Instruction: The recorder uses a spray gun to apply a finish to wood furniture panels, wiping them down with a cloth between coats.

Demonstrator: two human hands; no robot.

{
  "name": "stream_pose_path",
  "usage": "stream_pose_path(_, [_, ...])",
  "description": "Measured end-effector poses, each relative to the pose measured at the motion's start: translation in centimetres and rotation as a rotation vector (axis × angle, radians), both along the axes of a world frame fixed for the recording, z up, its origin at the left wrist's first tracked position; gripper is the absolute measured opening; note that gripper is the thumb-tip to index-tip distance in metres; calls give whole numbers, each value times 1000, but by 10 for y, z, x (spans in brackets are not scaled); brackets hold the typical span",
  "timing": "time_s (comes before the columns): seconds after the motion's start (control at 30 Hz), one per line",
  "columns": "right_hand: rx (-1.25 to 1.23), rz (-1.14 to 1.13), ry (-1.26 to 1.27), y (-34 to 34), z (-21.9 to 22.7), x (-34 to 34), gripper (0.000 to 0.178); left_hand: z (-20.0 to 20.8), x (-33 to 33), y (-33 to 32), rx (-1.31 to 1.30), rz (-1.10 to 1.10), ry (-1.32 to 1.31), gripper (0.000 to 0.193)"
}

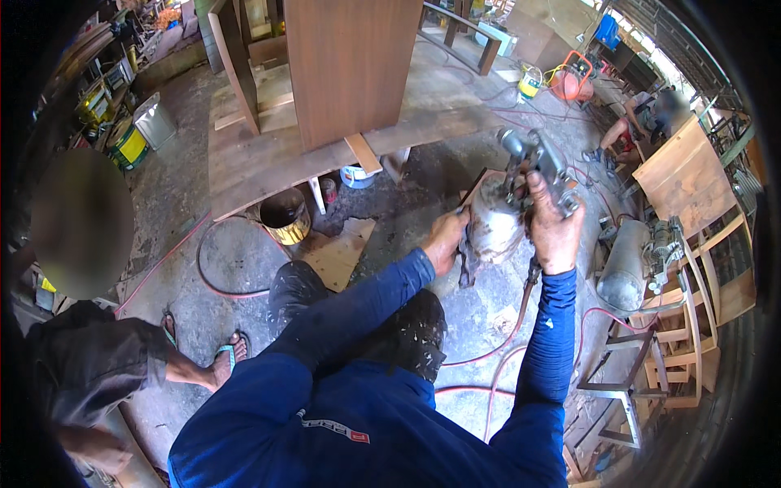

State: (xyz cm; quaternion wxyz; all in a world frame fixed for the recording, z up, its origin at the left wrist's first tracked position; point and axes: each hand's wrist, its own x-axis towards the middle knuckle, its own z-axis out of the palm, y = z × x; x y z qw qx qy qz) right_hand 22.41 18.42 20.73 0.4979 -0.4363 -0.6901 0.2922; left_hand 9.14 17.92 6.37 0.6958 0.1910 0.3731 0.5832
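Note:
A paint spray gun (547, 161) with a paint-stained metal cup (493, 228) is held out in front of me, to the right. My right hand (556, 232) is wrapped round its handle, thumb up along the back. A hose runs down from below that hand. At the cup's left side my left hand (444, 242) is closed against its edge, where a dark bracket or strip hangs down. The left fingertips are partly hidden, as is the inside of the cup.
Ahead, a brown wooden panel (351, 65) stands on a plank platform (325, 167). A yellow can (286, 215) and a white bucket (358, 175) sit beneath it. Red hoses (472, 389) cross the floor. A person (98, 358) is close on my left; an air tank (625, 264) lies right.

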Motion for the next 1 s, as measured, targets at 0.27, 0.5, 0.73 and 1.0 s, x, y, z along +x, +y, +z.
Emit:
stream_pose_path(0.27, [-87,156,-231,-19,-79,6,34,-106,39,-66,-196,-67,-342,44])
stream_pose_path(0.5, [78,55,8,-65,-51,-7,32,-52,5,-78,-160,117,-202,37])
stream_pose_path(0.73, [-81,5,-42,-79,-37,-11,36,-30,-13,-84,-15,15,-213,38])
stream_pose_path(1.0, [-103,168,-94,-110,-52,5,27,-83,-19,-136,-90,91,-20,29])
